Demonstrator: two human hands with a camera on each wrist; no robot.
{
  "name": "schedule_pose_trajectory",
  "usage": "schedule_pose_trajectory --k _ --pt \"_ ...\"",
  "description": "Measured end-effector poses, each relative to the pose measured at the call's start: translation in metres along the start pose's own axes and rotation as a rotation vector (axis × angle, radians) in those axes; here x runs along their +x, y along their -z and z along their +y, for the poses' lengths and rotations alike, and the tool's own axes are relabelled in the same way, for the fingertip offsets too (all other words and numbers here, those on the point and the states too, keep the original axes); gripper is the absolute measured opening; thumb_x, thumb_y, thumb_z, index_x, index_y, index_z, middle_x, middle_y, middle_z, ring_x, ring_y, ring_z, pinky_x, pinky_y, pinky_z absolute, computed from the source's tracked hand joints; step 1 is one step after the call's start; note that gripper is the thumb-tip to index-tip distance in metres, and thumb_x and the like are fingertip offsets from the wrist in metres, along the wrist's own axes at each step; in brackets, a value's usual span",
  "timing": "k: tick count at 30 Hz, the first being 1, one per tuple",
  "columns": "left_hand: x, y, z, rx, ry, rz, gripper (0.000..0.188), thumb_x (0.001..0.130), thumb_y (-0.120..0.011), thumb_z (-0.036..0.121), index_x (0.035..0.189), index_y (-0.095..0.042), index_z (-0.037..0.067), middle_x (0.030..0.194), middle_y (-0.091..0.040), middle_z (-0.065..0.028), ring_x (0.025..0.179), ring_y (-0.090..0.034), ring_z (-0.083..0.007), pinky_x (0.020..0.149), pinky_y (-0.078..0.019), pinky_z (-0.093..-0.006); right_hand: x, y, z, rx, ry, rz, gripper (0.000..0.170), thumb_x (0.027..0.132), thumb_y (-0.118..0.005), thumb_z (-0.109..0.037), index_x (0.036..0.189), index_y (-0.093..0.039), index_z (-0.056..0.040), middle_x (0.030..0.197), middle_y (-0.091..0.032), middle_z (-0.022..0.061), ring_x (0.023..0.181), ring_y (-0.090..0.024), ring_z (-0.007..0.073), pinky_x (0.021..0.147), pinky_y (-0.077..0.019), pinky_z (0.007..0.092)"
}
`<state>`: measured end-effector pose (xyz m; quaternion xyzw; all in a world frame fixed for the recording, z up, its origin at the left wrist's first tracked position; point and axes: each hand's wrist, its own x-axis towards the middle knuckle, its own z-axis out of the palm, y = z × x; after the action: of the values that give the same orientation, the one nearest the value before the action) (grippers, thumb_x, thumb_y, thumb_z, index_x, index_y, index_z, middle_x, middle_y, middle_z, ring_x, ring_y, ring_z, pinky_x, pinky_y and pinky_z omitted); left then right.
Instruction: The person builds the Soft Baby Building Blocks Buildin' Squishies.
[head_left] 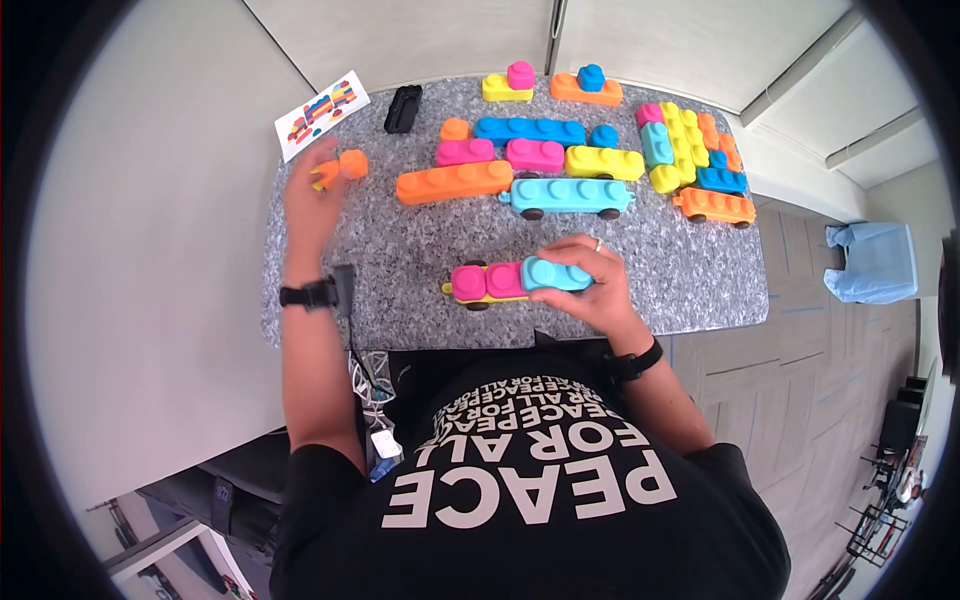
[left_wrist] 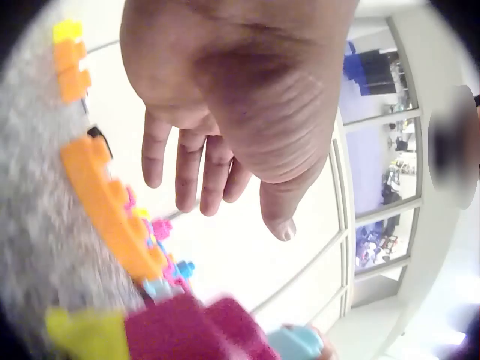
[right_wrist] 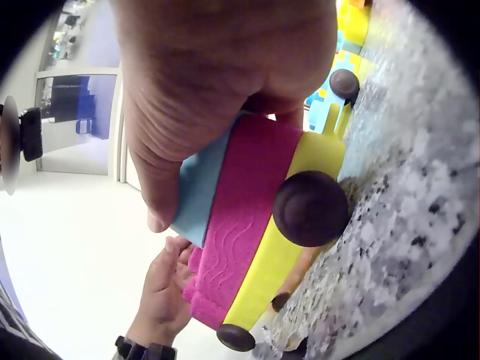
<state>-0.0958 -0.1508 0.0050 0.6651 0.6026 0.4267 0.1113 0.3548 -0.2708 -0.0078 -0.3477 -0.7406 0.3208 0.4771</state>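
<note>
My right hand [head_left: 603,287] grips a light blue block [head_left: 545,274] between thumb and fingers, on top of a toy train car. Below it, the right wrist view shows a long pink block [right_wrist: 244,187] on a yellow wheeled base [right_wrist: 262,277] with dark wheels. Two pink studs [head_left: 485,281] show left of the light blue block from above. My left hand [head_left: 312,195], blurred, is at the table's far left beside orange blocks [head_left: 352,164] and a yellow one partly hidden by it. The left wrist view shows its fingers [left_wrist: 187,172] loosely extended, holding nothing.
Rows of assembled blocks stand ahead, including a long orange block [head_left: 455,182] and a light blue wheeled car [head_left: 570,197]. More blocks with an orange wheeled car [head_left: 716,206] stand at right. A picture card [head_left: 322,115] and black case [head_left: 403,109] lie at back left.
</note>
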Motion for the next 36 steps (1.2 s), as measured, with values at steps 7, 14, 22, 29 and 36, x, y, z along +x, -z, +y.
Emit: schedule_pose_trajectory --k 7,14,22,29,36 --pt "0.029 0.032 -0.121 0.291 0.008 -0.193 0.068 0.088 -0.087 -0.006 0.151 -0.072 0.011 0.153 -0.075 -0.0163 0.147 -0.067 -0.0403 0.125 -0.0537 -0.0451 0.0 0.002 0.0 0.014 -0.026 -0.011 0.046 0.081 -0.107 -0.017 0.12 -0.085 -0.0065 0.118 -0.083 0.0105 0.108 -0.083 0.0265 0.093 -0.0647 0.0381" --pt "0.025 0.038 -0.127 0.215 0.168 -0.136 0.056 0.091 -0.088 -0.004 0.145 -0.075 0.008 0.14 -0.08 -0.0129 0.131 -0.076 -0.0263 0.111 -0.0615 -0.0429 0.0 0.001 0.002 0.039 -0.021 -0.014 0.046 0.081 -0.107 -0.017 0.12 -0.085 -0.0062 0.117 -0.083 0.0103 0.108 -0.083 0.0261 0.093 -0.0645 0.0378" --pt "-0.025 0.036 0.041 -0.537 0.128 0.029 0.05 0.092 -0.094 0.004 0.139 -0.077 0.002 0.133 -0.077 -0.0082 0.124 -0.075 -0.0203 0.1 -0.0636 -0.0373 0.0 0.0 0.004 0.047 -0.013 -0.019 0.047 0.08 -0.107 -0.016 0.12 -0.085 -0.0067 0.118 -0.083 0.01 0.108 -0.083 0.0258 0.093 -0.0648 0.0379" --pt "-0.087 -0.029 0.151 -0.395 -0.2 -0.437 0.058 0.083 -0.099 0.011 0.138 -0.081 0.01 0.132 -0.08 -0.0096 0.122 -0.077 -0.0267 0.107 -0.0606 -0.0411 0.001 -0.003 0.004 0.05 -0.01 -0.014 0.047 0.08 -0.108 -0.016 0.12 -0.085 -0.0077 0.119 -0.083 0.0096 0.108 -0.083 0.0248 0.093 -0.0649 0.0376" --pt "-0.108 -0.058 0.159 -0.446 -0.199 -0.571 0.056 0.085 -0.099 0.014 0.138 -0.08 0.009 0.131 -0.083 -0.0121 0.119 -0.079 -0.0294 0.104 -0.0616 -0.0418 0.001 -0.004 0.005 0.052 -0.006 -0.005 0.047 0.08 -0.108 -0.017 0.12 -0.085 -0.0077 0.119 -0.083 0.0094 0.107 -0.083 0.0247 0.092 -0.0648 0.0373"
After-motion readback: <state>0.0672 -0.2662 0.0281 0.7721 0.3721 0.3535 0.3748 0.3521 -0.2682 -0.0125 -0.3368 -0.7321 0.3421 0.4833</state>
